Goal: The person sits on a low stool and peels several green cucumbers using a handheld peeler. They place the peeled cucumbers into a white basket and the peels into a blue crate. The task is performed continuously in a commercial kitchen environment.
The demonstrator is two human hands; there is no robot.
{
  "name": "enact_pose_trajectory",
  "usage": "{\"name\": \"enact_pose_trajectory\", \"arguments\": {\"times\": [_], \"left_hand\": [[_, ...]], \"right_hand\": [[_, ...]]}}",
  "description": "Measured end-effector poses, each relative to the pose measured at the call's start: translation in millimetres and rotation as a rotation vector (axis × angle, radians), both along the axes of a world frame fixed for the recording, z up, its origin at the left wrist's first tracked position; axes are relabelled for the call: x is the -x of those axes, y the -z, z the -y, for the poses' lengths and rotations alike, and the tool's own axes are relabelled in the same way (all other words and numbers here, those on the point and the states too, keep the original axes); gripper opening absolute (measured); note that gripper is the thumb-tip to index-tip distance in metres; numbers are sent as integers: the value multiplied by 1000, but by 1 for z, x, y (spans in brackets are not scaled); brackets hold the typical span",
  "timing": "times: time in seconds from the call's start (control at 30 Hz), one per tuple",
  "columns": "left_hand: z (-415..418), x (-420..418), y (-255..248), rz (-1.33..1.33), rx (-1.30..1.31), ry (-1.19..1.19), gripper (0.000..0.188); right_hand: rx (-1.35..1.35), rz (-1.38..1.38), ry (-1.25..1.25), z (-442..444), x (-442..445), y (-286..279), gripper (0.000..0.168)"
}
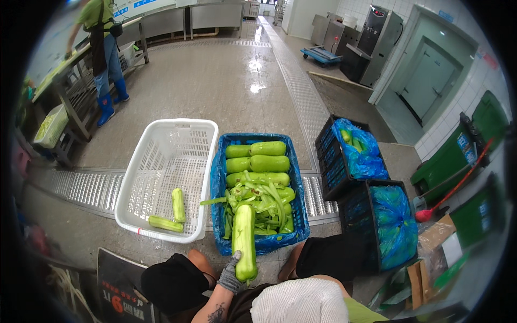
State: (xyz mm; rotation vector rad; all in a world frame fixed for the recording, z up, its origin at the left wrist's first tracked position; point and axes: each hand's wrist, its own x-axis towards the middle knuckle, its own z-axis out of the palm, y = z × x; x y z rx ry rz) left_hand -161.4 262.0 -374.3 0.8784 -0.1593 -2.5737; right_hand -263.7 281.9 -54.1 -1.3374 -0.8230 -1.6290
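My left hand (231, 274), in a grey knit glove, grips the stem end of a long, partly peeled green gourd (244, 242). Its far end reaches over a crate lined with blue plastic (301, 210). Whole green gourds (268, 163) lie in the crate's far half, and a heap of green peel strips (262, 198) covers the nearer part. To the left, a white perforated plastic basket (208, 169) holds two peeled gourds (178, 206). My right hand cannot be made out; a white knit cloth or sleeve (301, 303) fills the bottom centre.
Two black crates with blue plastic (343, 161) stand at the right, near green wheeled bins (440, 165). A metal drain grating (319, 198) crosses the floor. At the upper left a person in blue boots (106, 109) stands at a work table (72, 60). A blue trolley (322, 55) is farther off.
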Motion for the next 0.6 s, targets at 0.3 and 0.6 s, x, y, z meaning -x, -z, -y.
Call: {"name": "enact_pose_trajectory", "arguments": {"times": [0.3,0.6], "left_hand": [[9,3,26,-202,13,25,78],[1,14,13,-341,-167,-60,73]], "right_hand": [[-103,-103,211,-19,15,24,40],[-1507,-647,637,-36,81,103,29]]}}
